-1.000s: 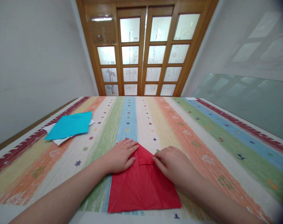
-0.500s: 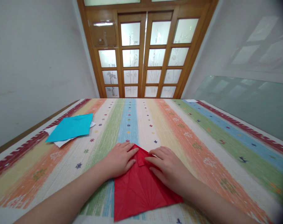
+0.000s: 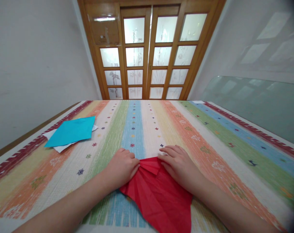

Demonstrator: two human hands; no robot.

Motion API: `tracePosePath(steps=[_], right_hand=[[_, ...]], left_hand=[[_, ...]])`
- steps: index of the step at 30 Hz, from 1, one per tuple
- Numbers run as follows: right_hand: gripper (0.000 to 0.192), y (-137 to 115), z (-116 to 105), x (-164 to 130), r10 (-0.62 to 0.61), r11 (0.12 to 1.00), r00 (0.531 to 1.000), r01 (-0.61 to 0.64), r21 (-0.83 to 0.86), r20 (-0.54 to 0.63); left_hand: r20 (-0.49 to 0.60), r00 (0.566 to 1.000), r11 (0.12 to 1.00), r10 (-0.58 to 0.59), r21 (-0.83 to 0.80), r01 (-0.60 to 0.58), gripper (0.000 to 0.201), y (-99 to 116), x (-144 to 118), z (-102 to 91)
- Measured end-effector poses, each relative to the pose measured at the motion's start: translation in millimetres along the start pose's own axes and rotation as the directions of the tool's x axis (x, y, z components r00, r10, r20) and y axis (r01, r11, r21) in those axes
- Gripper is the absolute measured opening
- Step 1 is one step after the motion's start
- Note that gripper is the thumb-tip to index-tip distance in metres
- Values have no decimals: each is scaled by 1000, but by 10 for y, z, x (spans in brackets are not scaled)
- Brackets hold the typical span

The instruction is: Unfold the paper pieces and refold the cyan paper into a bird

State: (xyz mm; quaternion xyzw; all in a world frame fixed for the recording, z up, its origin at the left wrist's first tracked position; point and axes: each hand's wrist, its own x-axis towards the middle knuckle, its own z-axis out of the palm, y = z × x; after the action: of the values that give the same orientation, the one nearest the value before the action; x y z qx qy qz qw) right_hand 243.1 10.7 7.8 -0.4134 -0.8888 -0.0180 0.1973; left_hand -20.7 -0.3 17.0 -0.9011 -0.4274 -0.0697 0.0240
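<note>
Striped tablecloth (image 3: 210, 136); both hands press red paper (image 3: 158, 194).

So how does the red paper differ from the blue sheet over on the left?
The red paper is creased and partly folded, its far edge pleated; the blue sheet lies flat and smooth. The red paper is pressed under the left hand and right hand; the blue sheet is untouched, on white paper. Both rest on the striped cloth.

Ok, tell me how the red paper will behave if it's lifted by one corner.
The red paper is thin and heavily creased, so it would probably droop and feel very light. Its folded far edge, pinned by the left hand and right hand, may spring open. It likely tears easily.
</note>
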Motion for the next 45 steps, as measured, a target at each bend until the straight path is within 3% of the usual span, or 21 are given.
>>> tracePosePath(steps=[4, 8, 13, 18, 24, 29, 37, 41, 45], right_hand=[[26, -46, -32, -15, 5, 999, 1000, -3, 51, -30], [27, -209, -152, -14, -102, 976, 994, 108, 188, -46], [23, -423, -275, -40, -325, 888, 939, 264, 377, 110], [26, -530, -276, -80, -409, 851, 893, 299, 432, 187], [45, -592, -334, -67, -397, 863, 874, 252, 438, 279], [41, -617, -359, -63, -368, 886, 876, 228, 404, 312], [43, -536, -280, -79, -347, 892, 912, 250, 376, 219], [47, -417, -250, -76, -321, 900, 930, 241, 364, 177], [43, -311, -234, -57, -282, 911, 944, 208, 356, 171]], left_hand=[[-21, 999, 999, 36, -2, -36, 21, -27, 11, 40], [-45, 999, 999, 22, -22, -23, 21, -33, 22, 79], [-73, 997, 999, 5, -53, -9, 21, -33, 31, 152], [-82, 996, 997, -46, -68, 40, 20, -15, 41, 162], [-105, 990, 993, -99, -70, 92, 21, 15, 60, 166], [-101, 989, 991, -111, -81, 103, 23, 11, 64, 188], [-81, 992, 994, -101, -53, 97, 29, 18, 65, 147], [-111, 993, 998, -48, -57, 42, 31, 19, 53, 119], [-157, 986, 992, 63, -101, -79, 20, 27, 32, 105]])
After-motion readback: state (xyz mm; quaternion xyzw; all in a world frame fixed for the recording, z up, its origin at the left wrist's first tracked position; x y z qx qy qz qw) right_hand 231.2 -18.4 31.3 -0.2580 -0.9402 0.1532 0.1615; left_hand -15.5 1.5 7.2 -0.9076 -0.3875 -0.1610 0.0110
